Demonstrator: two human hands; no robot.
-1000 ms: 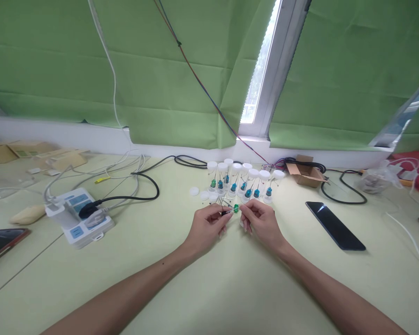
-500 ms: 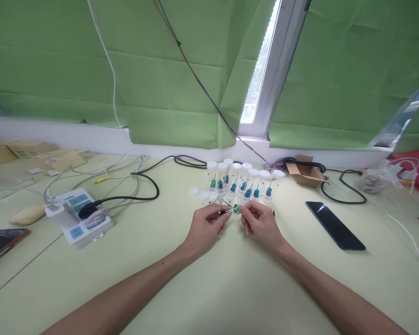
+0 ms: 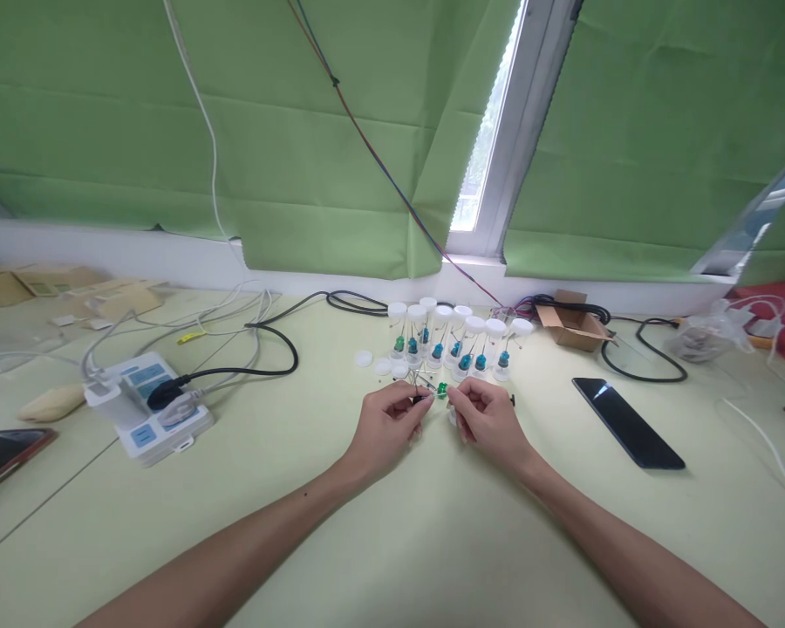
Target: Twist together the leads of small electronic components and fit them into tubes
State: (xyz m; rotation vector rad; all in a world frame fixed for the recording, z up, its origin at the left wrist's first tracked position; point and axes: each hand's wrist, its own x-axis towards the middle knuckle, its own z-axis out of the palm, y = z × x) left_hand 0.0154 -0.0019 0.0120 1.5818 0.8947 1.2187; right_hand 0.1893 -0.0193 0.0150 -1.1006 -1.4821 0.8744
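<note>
My left hand (image 3: pixel 389 425) is closed in a pinch on a small black part (image 3: pixel 419 399), with thumb and forefinger pressed round it. Facing it, my right hand (image 3: pixel 490 423) pinches at a small green part (image 3: pixel 442 390) that shows just beyond its fingertips. A small dark end (image 3: pixel 512 400) sticks out on the far side of the right hand. Thin metal pieces (image 3: pixel 425 378) lie on the table just past the fingers. Behind them stands a cluster of clear tubes with white caps (image 3: pixel 474 324), holding blue or green parts on thin stems.
Loose white caps (image 3: pixel 364 358) lie left of the tubes. A black phone (image 3: pixel 628 423) rests on the right, below an open cardboard box (image 3: pixel 572 324). At left sits a white power strip (image 3: pixel 145 436) with plugs and cables. A black cable (image 3: pixel 281 371) loops across the table.
The thin shiny rod seen between the two hands before no longer shows there. The green part has shifted very slightly. Both hands keep nearly the same place.
</note>
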